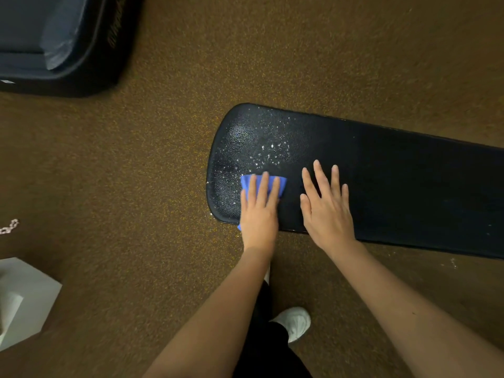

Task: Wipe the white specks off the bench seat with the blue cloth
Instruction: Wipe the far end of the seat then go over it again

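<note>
The left hand presses the blue cloth flat-fingered near the bench seat's rounded end. The right hand rests open beside it. White specks lie just beyond.

Black bench seat runs from centre to right edge. Its rounded left end carries white specks; the long stretch to the right is bare, w/ open room to sweep. Left hand lies flat on the blue cloth near the left end, right hand flat just beside it, blocking a rightward pass. Brown floor lies open around the bench. Dark padded block top left & white box bottom left stand well apart.
</note>
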Tool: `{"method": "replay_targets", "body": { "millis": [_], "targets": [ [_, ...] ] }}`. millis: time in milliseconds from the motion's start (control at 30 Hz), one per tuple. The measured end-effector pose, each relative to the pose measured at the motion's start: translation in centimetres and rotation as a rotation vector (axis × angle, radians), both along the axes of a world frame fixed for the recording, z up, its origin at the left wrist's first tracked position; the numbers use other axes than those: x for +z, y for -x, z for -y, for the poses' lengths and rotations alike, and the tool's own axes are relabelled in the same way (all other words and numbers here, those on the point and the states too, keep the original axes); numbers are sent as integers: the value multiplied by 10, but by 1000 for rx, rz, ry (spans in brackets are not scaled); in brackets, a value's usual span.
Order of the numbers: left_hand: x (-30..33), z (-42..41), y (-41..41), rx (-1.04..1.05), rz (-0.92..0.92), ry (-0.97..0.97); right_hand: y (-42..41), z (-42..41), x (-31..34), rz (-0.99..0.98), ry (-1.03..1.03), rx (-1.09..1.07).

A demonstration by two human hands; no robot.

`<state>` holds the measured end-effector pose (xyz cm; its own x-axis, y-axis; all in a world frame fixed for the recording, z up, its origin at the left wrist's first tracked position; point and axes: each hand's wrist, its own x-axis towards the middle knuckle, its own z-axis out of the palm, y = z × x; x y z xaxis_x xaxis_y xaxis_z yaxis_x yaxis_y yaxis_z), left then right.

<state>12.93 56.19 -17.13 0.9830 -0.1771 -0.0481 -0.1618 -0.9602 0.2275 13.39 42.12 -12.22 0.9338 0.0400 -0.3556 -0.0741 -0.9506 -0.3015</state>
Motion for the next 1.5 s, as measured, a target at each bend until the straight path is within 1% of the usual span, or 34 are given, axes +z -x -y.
{"method": "replay_targets", "body": {
  "millis": [133,167,267,333,467,567,667,767,833,933,1000,1100,1167,1267,1500],
  "targets": [
    [4,1,-5,112,-12,47,-7,-7,3,-1,-11,-7],
    [5,8,-5,99,-12,63,-8,-9,4,0,-23,-6],
    [2,21,6,-43,-6,83,-11,-13,2,-11,-60,11],
    [-2,13,14,-66,6,62,-11,-14,-1,-27,-54,25],
    [-5,-10,15,93,24,57,-10,-12,-5,-57,-11,41],
    [-7,-12,2,116,42,94,-9,-9,-6,-64,3,57],
    [-9,-14,-14,153,60,115,-9,-5,-7,-49,-34,49],
    [-7,-5,-10,217,81,140,-7,1,-8,-31,-75,17],
    [-7,13,-1,201,97,152,-7,8,-8,-21,-85,-22],
    [-6,48,18,146,75,170,-7,20,-5,-10,-96,-78],
    [-4,58,24,130,60,151,-5,25,-3,-11,-87,-65],
    [-5,42,22,67,63,78,0,20,-3,-6,-96,12],
    [-6,21,18,140,69,54,4,11,-4,-5,-105,47],
    [-7,-7,11,306,86,85,4,-1,-8,-15,-85,68],
    [-8,-23,-16,446,165,162,-3,-5,-9,-17,-51,91]
  ]
}}
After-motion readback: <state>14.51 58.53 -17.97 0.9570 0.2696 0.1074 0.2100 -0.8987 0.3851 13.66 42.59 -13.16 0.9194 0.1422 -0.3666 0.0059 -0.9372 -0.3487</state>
